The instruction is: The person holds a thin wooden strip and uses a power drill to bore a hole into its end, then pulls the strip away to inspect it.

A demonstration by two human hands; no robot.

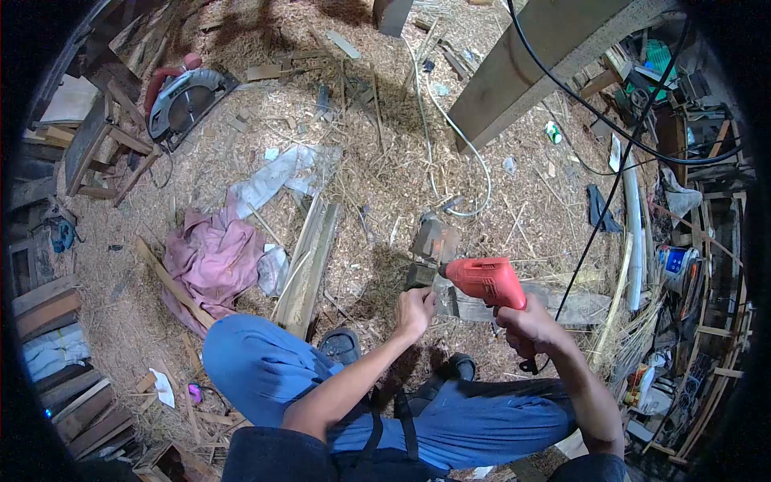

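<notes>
My right hand (526, 325) is wrapped round the handle of a red corded drill (486, 281), which points left. The drill's front end is at a dark metal-and-wood piece (434, 241) standing low in front of me. My left hand (417, 313) is closed at the near end of that piece, just below a dark block (419, 275); what its fingers grip is too small to make out. A flat board (554, 305) lies on the floor behind the drill, running to the right.
A circular saw (189, 104) sits upper left. Pink cloth (213, 261) and a long timber (312, 265) lie left. A thick wooden post (530, 72) rises upper right, with black cables (598, 100) hanging near it. Wood shavings cover the floor (361, 169). Shelves (723, 265) line the right.
</notes>
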